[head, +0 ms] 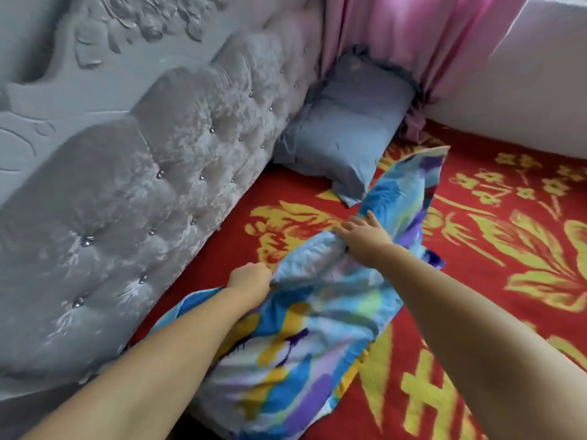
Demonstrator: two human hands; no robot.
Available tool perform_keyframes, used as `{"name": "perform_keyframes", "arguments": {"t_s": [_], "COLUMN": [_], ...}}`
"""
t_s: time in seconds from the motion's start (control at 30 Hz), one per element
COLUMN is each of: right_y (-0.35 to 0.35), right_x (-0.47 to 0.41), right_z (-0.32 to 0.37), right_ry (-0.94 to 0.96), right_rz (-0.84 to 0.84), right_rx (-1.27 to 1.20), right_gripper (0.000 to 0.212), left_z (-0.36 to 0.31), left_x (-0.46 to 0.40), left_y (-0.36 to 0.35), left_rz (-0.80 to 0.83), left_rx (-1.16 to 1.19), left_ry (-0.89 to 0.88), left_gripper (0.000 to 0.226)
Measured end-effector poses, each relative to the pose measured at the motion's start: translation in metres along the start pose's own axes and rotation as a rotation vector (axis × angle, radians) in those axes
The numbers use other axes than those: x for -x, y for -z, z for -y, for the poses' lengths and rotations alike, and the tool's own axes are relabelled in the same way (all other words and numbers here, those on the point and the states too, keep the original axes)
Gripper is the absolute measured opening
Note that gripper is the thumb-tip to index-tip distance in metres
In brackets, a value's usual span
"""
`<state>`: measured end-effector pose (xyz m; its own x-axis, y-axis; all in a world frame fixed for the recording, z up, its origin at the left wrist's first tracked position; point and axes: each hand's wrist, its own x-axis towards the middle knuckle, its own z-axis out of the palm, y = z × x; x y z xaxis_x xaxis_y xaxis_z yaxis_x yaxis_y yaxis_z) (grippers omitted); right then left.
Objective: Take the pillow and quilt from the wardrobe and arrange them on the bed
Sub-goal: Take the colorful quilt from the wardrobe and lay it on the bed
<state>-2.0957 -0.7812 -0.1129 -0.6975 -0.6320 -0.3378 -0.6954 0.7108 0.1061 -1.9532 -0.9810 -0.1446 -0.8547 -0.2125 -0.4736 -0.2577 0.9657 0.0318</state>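
A pillow in a bright blue, yellow and purple patterned case [305, 315] lies on the bed near the headboard, its loose cover flap stretching toward the far side. My left hand [251, 279] is closed on the pillow's near-left edge. My right hand [365, 235] grips bunched fabric at the pillow's top, fingers partly spread over it. A second pillow, plain blue-grey [346, 131], rests in the far corner against the headboard. No quilt is in view.
The bed carries a red sheet with yellow floral pattern [495, 236]. A grey tufted headboard [152, 173] runs along the left. Pink curtains [397, 39] hang behind the far pillow, beside a white wall [521, 90].
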Motion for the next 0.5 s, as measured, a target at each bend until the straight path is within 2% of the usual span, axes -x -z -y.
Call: {"name": "perform_keyframes", "arguments": {"t_s": [0.07, 0.13, 0.2, 0.3, 0.37, 0.5], "right_y": [-0.035, -0.06, -0.088, -0.141, -0.179, -0.241], "right_x": [-0.035, -0.07, -0.098, -0.106, -0.081, -0.012], "right_z": [0.022, 0.049, 0.074, 0.102, 0.109, 0.1], "right_ry": [-0.055, -0.072, -0.108, -0.233, -0.437, -0.981], "right_rz": [-0.066, -0.048, 0.059, 0.331, 0.341, 0.094], "right_rx": [-0.129, -0.236, -0.372, -0.546, -0.633, -0.743], "right_gripper": [0.068, 0.074, 0.071, 0.066, 0.067, 0.084], "left_z": [0.032, 0.063, 0.087, 0.109, 0.114, 0.099], "left_x": [-0.046, -0.084, -0.118, -0.158, -0.179, -0.212], "left_y": [-0.013, -0.029, -0.047, -0.073, -0.087, -0.106], "left_rz": [0.046, 0.109, 0.154, 0.207, 0.24, 0.229], "left_rx": [0.036, 0.056, 0.09, 0.112, 0.135, 0.386], "left_ry": [-0.003, 0.002, 0.018, 0.073, 0.141, 0.218], "left_gripper": [0.031, 0.044, 0.054, 0.05, 0.052, 0.071]}}
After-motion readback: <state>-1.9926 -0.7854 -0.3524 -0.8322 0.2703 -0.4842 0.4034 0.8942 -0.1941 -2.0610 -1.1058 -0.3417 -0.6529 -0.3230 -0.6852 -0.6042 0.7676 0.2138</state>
